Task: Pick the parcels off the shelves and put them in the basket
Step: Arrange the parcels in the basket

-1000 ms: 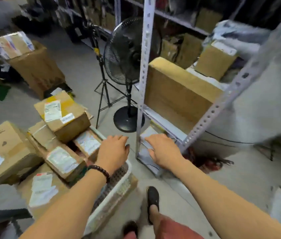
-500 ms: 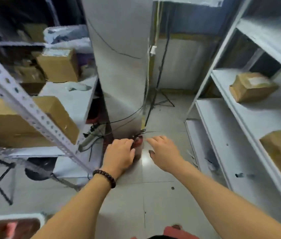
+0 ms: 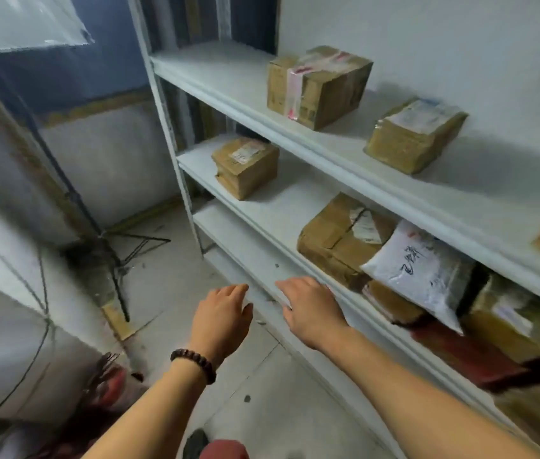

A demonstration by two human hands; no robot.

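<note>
- While standing close to the white shelving (image 3: 328, 154), reaching both arms forward and low toward the front edge of a lower shelf.
- Letting the left hand (image 3: 220, 318) hang loose and empty, fingers relaxed, over the floor just off that front edge, with a bead bracelet (image 3: 194, 362) at the wrist.
- Stretching the right hand (image 3: 311, 309), equally loose and empty, over the same front edge, probably readying a two-handed lift for something bulky.
- Facing parcels not yet picked:
  - taped box (image 3: 316, 86) and labelled box (image 3: 414, 135) sitting apart on the upper shelf;
  - small box (image 3: 245, 165) sitting near the left end of the middle shelf;
  - crumpled box (image 3: 338, 240) sitting further right by the middle shelf's front edge, touching a white mailer bag (image 3: 424, 270) lying tilted against it.
- Judging the crumpled box the nearest pick, and risking a slide of the mailer bag if lifting the box first.
- Seeing no basket from here, so unable to tell its contents.
</note>
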